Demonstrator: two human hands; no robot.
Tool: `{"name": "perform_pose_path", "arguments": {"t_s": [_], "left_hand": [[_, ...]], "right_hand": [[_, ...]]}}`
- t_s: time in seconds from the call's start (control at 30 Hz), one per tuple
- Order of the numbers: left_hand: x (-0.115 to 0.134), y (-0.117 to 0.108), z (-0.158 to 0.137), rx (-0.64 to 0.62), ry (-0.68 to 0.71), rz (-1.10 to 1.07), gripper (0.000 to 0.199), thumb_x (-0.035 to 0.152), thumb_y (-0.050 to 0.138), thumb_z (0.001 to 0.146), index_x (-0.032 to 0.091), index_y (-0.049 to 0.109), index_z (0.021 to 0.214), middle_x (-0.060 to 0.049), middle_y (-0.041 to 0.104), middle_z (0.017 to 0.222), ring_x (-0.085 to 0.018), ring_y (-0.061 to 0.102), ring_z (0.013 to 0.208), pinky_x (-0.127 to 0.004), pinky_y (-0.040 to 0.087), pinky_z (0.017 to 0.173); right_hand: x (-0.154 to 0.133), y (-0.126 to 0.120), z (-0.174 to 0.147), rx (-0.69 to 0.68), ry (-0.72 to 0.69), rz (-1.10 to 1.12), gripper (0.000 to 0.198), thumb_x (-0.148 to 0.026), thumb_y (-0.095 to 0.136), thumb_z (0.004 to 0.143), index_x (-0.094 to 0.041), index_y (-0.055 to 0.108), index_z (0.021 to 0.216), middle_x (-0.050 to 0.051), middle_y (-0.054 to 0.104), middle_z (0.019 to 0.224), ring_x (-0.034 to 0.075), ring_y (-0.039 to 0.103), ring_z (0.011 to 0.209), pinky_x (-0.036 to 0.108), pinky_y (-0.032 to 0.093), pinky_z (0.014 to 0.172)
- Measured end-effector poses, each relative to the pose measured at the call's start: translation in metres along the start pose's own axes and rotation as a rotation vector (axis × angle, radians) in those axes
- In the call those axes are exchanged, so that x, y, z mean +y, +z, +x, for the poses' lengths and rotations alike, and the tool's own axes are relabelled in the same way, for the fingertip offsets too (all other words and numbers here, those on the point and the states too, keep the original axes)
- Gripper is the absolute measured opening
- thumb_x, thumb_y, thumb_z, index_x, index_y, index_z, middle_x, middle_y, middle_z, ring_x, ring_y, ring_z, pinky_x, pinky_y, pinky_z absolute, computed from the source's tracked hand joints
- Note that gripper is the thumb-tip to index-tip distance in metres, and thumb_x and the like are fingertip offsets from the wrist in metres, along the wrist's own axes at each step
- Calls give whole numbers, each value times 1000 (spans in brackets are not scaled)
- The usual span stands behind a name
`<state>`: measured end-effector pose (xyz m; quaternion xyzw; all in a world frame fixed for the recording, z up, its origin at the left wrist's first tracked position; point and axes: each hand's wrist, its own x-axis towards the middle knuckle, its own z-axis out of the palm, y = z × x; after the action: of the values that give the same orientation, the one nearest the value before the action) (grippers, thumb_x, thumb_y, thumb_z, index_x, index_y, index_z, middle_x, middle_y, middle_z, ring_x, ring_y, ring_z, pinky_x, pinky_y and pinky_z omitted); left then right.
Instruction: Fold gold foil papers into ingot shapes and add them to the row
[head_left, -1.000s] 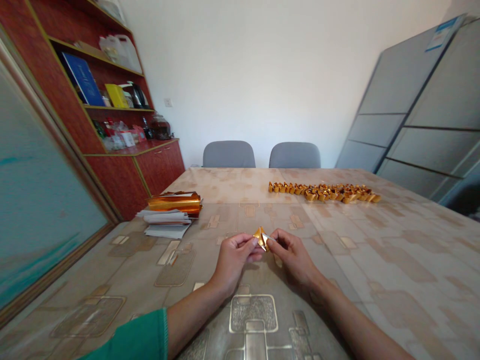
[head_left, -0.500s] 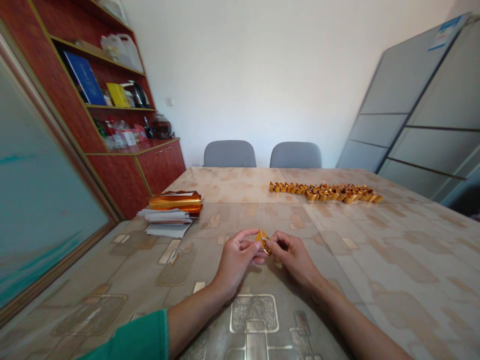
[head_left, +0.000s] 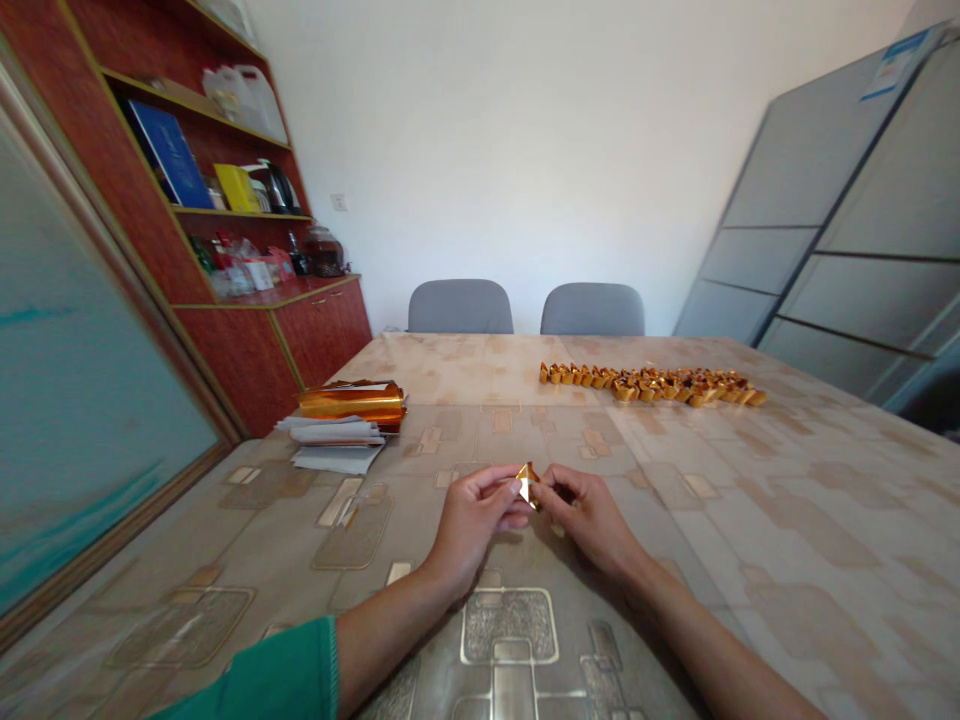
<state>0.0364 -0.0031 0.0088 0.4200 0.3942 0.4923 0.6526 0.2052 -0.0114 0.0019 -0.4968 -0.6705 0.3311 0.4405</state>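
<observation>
Between my two hands is a small folded piece of gold foil paper (head_left: 527, 485), held just above the table. My left hand (head_left: 480, 510) pinches its left side between thumb and fingers. From the right, my right hand (head_left: 581, 505) grips the other side with thumb and bent index finger. A bright white glint shows on the near face of the paper, and the fingers hide its lower part. Farther off on the right lie rows of folded gold paper ingots (head_left: 660, 385), packed closely together.
A gold foil roll or stack (head_left: 351, 403) lies at the left, with grey-white paper sheets (head_left: 337, 445) before it. The patterned tablecloth (head_left: 510, 625) covers the table. Two grey chairs (head_left: 460, 307) stand at the far edge. A red-brown cabinet (head_left: 322, 320) is at the left, a grey refrigerator (head_left: 772, 190) at the right.
The folded gold paper has turned slightly in my fingers, and its face now catches a bright reflection. Both hands stay in nearly the same place.
</observation>
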Motion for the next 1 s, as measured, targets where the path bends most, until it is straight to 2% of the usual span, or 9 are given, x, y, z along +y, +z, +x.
{"name": "perform_pose_path", "arguments": {"t_s": [0.2,0.57,0.8,1.0], "left_hand": [[-3,-1,1,-1,-26,-2,46,37,90,63,10,75,97,-12,77,86,-17,73,65,-23,59,58],[-4,-2,1,-29,-86,-43,38,30,90,67,11,72,94,-9,76,81,-14,71,63,-22,59,62],[-3,-2,2,-39,-140,-81,33,25,88,73,12,68,96,-9,76,80,-14,72,63,-21,60,62],[-2,0,3,-21,-180,-106,25,16,85,75,12,65,90,-8,76,78,-13,73,63,-19,59,61]], "right_hand": [[0,-1,0,-45,-38,-5,32,-44,60,90,-19,60,70,-2,53,63,15,46,60,26,34,56],[2,2,2,21,-26,-19,29,-44,69,83,-22,52,75,-4,51,62,14,42,57,25,29,53],[6,2,5,26,-22,46,30,-43,70,81,-22,50,76,-7,42,58,12,37,55,25,26,52],[8,1,5,-27,29,171,37,-52,72,78,-23,49,80,-7,46,61,13,40,55,25,27,52]]}}
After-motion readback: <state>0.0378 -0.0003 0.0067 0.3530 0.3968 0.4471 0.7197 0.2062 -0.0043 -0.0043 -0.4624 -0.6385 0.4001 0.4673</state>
